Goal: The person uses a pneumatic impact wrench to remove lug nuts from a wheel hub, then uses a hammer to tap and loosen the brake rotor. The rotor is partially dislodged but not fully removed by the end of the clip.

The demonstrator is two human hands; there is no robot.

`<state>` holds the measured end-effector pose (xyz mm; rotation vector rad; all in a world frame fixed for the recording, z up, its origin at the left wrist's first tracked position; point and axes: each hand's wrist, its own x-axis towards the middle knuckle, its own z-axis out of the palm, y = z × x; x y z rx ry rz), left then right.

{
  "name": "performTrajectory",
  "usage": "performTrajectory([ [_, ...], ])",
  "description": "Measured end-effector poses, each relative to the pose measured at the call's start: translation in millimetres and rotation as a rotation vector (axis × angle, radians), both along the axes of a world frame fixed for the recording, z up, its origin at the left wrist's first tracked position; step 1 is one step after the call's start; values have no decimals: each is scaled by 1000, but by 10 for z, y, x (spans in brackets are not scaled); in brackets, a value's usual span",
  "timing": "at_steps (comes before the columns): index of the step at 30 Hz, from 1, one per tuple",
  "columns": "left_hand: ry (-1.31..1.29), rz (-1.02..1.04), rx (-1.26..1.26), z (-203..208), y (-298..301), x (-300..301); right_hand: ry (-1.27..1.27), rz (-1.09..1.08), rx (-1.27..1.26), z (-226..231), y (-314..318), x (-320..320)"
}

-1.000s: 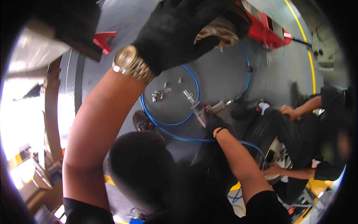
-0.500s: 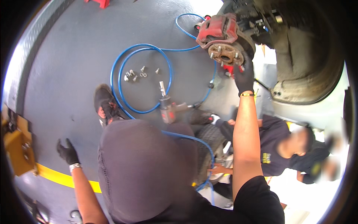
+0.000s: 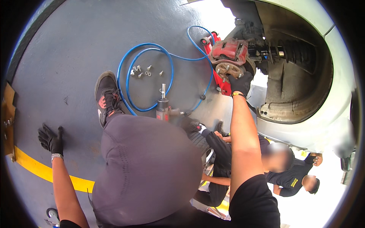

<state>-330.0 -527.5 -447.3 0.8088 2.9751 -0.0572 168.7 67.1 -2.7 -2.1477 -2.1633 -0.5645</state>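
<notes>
Rust-brown and studded, the wheel hub (image 3: 231, 68) sits between one and two o'clock, with a red brake caliper (image 3: 229, 50) against its upper edge. From below, the right hand (image 3: 241, 83), in a black glove, reaches it at the hub's own four o'clock, the fingers touching the face near the centre hole (whether they grasp it or merely rest there, I cannot tell). A red stand (image 3: 224, 87) shows just behind and below the hub, and at two o'clock opens the dark wheel arch (image 3: 300, 72) of a pale car body (image 3: 344, 76).

Between eight and nine o'clock, well apart from the hub, the left hand (image 3: 50, 140) is gloved in black too, its fingers released and spread over the grey floor (image 3: 76, 64); I cannot tell whether it touches the floor. Below it, at eight, runs a yellow stripe (image 3: 53, 173).

Just off the centre toward ten, an air wrench (image 3: 162, 108) points its shaft to twelve. A blue hose (image 3: 119, 76) loops between ten and eleven, with silver bolts (image 3: 140, 75) lying inside it. Near nine is a dark shoe (image 3: 108, 97), and between four and five a co-worker (image 3: 220, 152) in dark clothes
</notes>
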Motion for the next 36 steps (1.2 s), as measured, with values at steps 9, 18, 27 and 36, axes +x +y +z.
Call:
performTrajectory([
  [9, -337, 112, -322, 418, 345, 31, 39, 42, 83, -56, 104, 210],
  [18, -395, 151, -433, 682, 514, -31, 98, 19, 49, -3, 68, 173],
  [27, -475, 185, -596, 758, 702, -105, 89, 21, -88, 129, 116, 225],
  [36, -343, 196, -569, -178, 58, -411, 583, 202, -120, 197, 178, 337],
])
